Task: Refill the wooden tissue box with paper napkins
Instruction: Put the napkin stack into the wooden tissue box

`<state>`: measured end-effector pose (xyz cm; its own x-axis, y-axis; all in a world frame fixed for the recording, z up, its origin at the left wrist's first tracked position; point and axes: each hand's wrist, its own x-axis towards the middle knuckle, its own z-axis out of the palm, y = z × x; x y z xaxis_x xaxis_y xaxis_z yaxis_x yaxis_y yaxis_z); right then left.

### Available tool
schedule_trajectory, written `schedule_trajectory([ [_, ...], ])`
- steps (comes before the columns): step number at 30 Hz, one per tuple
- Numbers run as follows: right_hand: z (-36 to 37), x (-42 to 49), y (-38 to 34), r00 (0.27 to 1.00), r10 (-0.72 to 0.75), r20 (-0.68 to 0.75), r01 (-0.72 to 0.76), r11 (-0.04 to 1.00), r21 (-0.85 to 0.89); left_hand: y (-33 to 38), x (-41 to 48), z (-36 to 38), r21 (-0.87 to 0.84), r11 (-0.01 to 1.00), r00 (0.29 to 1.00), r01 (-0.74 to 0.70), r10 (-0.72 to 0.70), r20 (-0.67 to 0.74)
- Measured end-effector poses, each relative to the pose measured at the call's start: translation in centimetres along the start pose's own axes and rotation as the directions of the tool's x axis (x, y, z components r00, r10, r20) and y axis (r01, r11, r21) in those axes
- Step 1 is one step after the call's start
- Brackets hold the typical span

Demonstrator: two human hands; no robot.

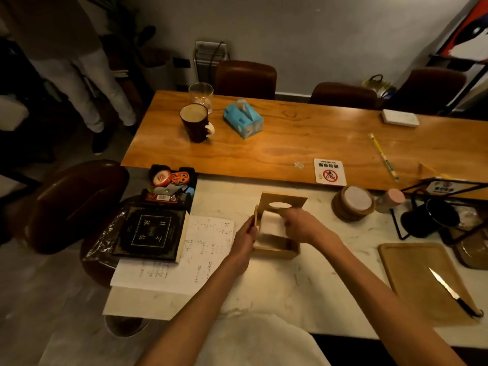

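Observation:
The wooden tissue box (277, 250) stands on the white marble counter in front of me. Its lid (289, 200), with an oval slot, is tilted up at the far side. White paper napkins (272, 224) sit in the box's opening. My left hand (244, 240) grips the box's left wall. My right hand (303, 224) rests on top of the napkins, fingers closed over them. A blue soft pack of tissues (243, 119) lies farther off on the wooden table.
Written paper sheets (195, 257) and a black book (150, 233) lie left of the box. Wooden coasters (352, 203) and a black wire stand (433, 215) are to the right. A wooden board (412, 270) carries a knife (453, 291). A mug (196, 122) and a glass (201, 93) stand on the table. A person stands far left.

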<state>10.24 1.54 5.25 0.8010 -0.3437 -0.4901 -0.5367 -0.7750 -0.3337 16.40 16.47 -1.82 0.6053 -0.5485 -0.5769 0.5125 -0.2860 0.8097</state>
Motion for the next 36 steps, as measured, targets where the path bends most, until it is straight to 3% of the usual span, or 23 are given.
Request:
schedule_trajectory([
  [2, 0.7, 0.9, -0.8, 0.998, 0.022, 0.065, -0.016, 0.995, -0.095, 0.3, 0.0, 0.1, -0.054, 0.999, 1.0, 0.007, -0.008, -0.005],
  [9, 3.5, 3.2, -1.7, 0.959, 0.097, 0.265, -0.05, 0.982, -0.181, -0.6, 0.8, -0.3, -0.101, 0.995, 0.998, 0.019, -0.024, -0.05],
  [17, 4.9, 3.6, -2.3, 0.985, 0.049, 0.168, -0.026, 0.99, -0.14, -0.7, 1.1, 0.0, -0.056, 0.998, 0.998, -0.002, -0.002, -0.067],
  [24, 4.9, 4.0, -2.4, 0.983, 0.044, 0.176, -0.001, 0.971, -0.237, -0.9, 1.1, 0.0, -0.042, 0.999, 0.999, -0.012, 0.01, -0.047],
  [29, 4.3, 4.0, -2.0, 0.963, 0.069, 0.261, -0.031, 0.989, -0.144, -0.9, 1.1, -0.1, -0.048, 0.999, 0.998, -0.016, 0.013, -0.058],
  [36, 5.2, 4.7, -1.8, 0.966, 0.116, 0.229, -0.06, 0.969, -0.239, -1.0, 1.0, 0.1, -0.014, 0.999, 0.998, -0.03, 0.029, -0.055],
])
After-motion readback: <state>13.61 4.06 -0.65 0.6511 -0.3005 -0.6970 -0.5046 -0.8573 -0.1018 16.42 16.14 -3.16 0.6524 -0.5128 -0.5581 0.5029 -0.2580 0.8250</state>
